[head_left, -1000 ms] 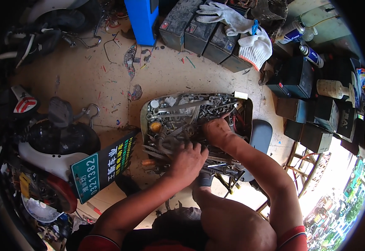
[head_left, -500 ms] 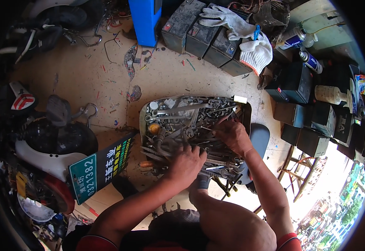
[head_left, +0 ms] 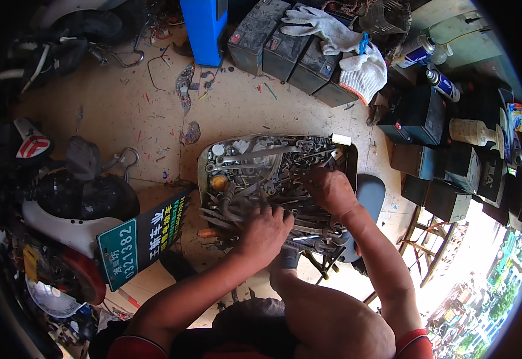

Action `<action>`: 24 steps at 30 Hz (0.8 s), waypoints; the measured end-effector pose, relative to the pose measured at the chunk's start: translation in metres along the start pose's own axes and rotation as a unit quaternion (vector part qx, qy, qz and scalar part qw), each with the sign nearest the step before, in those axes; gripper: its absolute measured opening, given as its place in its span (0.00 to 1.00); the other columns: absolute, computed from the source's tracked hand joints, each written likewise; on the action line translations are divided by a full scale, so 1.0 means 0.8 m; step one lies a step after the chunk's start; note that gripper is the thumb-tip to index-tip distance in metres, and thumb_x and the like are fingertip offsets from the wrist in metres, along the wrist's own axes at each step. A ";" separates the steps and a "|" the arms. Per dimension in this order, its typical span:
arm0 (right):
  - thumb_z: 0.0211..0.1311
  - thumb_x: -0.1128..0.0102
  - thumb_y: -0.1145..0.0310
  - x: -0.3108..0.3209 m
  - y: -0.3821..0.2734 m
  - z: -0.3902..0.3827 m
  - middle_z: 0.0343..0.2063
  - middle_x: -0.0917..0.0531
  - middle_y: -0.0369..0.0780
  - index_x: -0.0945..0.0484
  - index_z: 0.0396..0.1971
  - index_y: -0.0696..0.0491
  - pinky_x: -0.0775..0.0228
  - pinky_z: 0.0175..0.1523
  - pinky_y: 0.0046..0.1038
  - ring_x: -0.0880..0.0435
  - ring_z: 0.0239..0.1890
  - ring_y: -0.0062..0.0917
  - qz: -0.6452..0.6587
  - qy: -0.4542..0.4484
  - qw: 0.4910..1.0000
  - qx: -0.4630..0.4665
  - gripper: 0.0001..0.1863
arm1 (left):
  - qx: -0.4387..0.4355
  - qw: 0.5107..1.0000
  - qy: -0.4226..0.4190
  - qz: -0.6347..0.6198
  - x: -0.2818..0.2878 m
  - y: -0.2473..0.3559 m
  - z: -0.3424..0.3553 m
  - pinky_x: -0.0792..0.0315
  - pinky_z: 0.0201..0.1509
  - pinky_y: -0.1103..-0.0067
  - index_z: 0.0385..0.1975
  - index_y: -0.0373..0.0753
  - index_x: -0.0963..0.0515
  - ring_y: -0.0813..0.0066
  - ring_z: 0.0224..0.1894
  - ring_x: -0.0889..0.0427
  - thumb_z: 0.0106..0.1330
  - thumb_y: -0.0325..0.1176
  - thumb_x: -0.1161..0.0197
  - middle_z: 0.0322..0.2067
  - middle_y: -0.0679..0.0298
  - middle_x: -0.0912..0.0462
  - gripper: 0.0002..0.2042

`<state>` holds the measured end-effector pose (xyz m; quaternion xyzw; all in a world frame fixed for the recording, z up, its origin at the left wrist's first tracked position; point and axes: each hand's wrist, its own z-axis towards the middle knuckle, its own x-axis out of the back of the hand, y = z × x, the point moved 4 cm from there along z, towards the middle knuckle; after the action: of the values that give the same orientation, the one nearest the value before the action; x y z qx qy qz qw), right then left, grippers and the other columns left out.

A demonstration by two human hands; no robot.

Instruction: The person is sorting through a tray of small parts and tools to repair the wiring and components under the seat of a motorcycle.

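A shallow tray (head_left: 203, 164) heaped with wrenches (head_left: 252, 157), sockets, bolts and other metal tools sits in front of me. My left hand (head_left: 265, 234) rests over the near side of the heap, its bent fingers a little apart and their tips hidden among the tools. Over the right part of the tray is my right hand (head_left: 334, 192), its fingers drawn together low in the heap. Whatever they grip is hidden. An orange-handled tool (head_left: 208, 233) sticks out by the tray's left near corner. Dark pliers (head_left: 325, 266) hang at the near right edge.
Black batteries (head_left: 285, 54) stand at the back under white work gloves (head_left: 323, 29), beside a blue post (head_left: 204, 33). More batteries (head_left: 425, 116) and spray cans (head_left: 443, 85) are at right. A scooter with a green plate (head_left: 117, 254) stands at left, and a dark seat (head_left: 370, 209) beside the tray.
My right hand has shifted slightly left and lower over the heap, and the thin piece at its fingers no longer shows. My left hand stays nearly in place.
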<state>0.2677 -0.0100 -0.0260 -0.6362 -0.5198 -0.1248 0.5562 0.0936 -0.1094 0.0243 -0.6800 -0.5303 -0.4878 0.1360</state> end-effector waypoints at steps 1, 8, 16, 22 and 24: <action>0.62 0.33 0.66 -0.002 -0.002 0.005 0.41 0.13 0.44 0.14 0.45 0.51 0.21 0.51 0.36 0.13 0.44 0.40 -0.088 -0.058 0.994 -0.002 0.13 | 0.002 1.000 -0.004 0.000 -0.001 -0.001 0.000 0.28 0.58 0.63 0.59 0.41 0.25 0.57 0.53 0.23 0.47 0.41 0.21 0.48 0.57 0.22 0.35; 0.64 0.42 0.65 0.011 -0.001 0.008 0.57 0.22 0.46 0.21 0.52 0.53 0.33 0.64 0.42 0.26 0.62 0.40 -0.311 0.127 0.935 0.110 0.18 | 0.003 1.000 -0.010 -0.007 -0.001 0.001 0.000 0.28 0.59 0.63 0.60 0.41 0.25 0.57 0.53 0.22 0.48 0.40 0.21 0.48 0.57 0.22 0.36; 0.61 0.39 0.62 -0.003 0.019 -0.019 0.47 0.15 0.40 0.14 0.51 0.39 0.30 0.56 0.39 0.20 0.53 0.34 -0.334 -0.054 0.940 0.046 0.17 | 0.002 1.000 -0.021 -0.015 -0.001 0.000 0.000 0.29 0.61 0.60 0.61 0.40 0.26 0.56 0.55 0.23 0.48 0.39 0.21 0.49 0.56 0.23 0.37; 0.60 0.37 0.66 0.015 -0.004 -0.075 0.49 0.15 0.43 0.17 0.57 0.33 0.31 0.63 0.37 0.20 0.55 0.39 -0.295 -0.074 0.950 0.071 0.24 | -0.025 0.995 0.092 0.023 0.003 0.000 -0.004 0.28 0.52 0.63 0.45 0.44 0.21 0.59 0.46 0.18 0.61 0.34 0.38 0.40 0.59 0.18 0.13; 0.67 0.43 0.63 0.020 -0.017 -0.081 0.52 0.17 0.46 0.25 0.66 0.27 0.34 0.68 0.45 0.19 0.56 0.42 -0.145 -0.056 0.982 0.112 0.28 | -0.024 0.995 0.094 0.027 -0.001 -0.001 -0.004 0.29 0.53 0.63 0.45 0.44 0.21 0.59 0.46 0.18 0.61 0.34 0.38 0.40 0.59 0.18 0.12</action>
<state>0.2907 -0.0583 0.0162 -0.4940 -0.6475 -0.1092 0.5699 0.0912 -0.1113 0.0248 -0.6482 -0.4843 -0.5587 0.1822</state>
